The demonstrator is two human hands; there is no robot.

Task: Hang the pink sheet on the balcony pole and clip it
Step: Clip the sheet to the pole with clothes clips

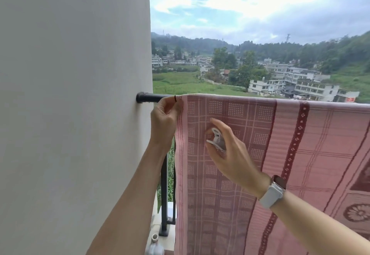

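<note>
The pink patterned sheet [260, 154] hangs draped over the black balcony pole [152, 96], which juts from the wall at the left. My left hand [164, 118] pinches the sheet's top left corner just below the pole. In front of the sheet, a little below the pole and to the right of my left hand, my right hand [228, 150] holds a white plastic clip [217, 140]. The clip touches neither the sheet's top edge nor the pole.
A pale wall [74, 114] fills the left side. A black railing post [164, 194] stands below the pole on a ledge. A white bottle [154, 244] sits at the bottom by the wall. Beyond the pole lie fields and buildings.
</note>
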